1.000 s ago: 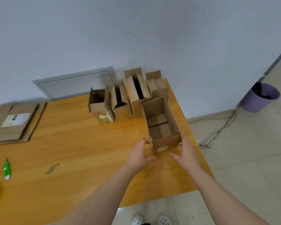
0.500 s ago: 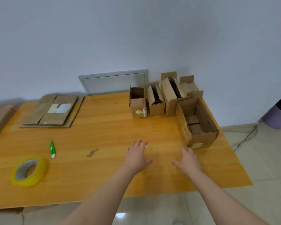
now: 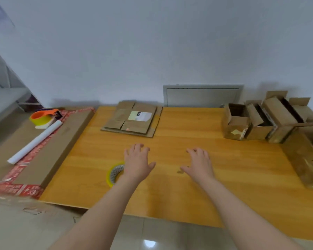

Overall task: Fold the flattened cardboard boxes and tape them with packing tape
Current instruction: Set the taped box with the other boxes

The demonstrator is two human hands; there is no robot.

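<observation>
From the head camera I see both of my hands out over the wood table (image 3: pixel 170 195). My left hand (image 3: pixel 136 162) is palm down. Its fingers (image 3: pixel 138 149) are straight and a little spread, and it holds nothing. It hides part of the yellow tape roll (image 3: pixel 113 175), which lies flat on the table near the front edge. My right hand (image 3: pixel 199 164) is palm down too. Its fingers are loose and a little bent at the tips, and it holds nothing. I cannot tell if the hands touch the table.

The flat cardboard stack (image 3: pixel 132 123) lies at the back of the table, past my left hand, with a white label (image 3: pixel 140 116) on top. The folded boxes (image 3: pixel 236 123) stand open in a row at the back right. One more open box (image 3: pixel 304 156) sits nearer, at the right edge.

On the left, a big brown box (image 3: pixel 49 147) with red tape sits beside the table. On it lie a white tube (image 3: pixel 35 141) and an orange tape holder (image 3: pixel 43 114).
</observation>
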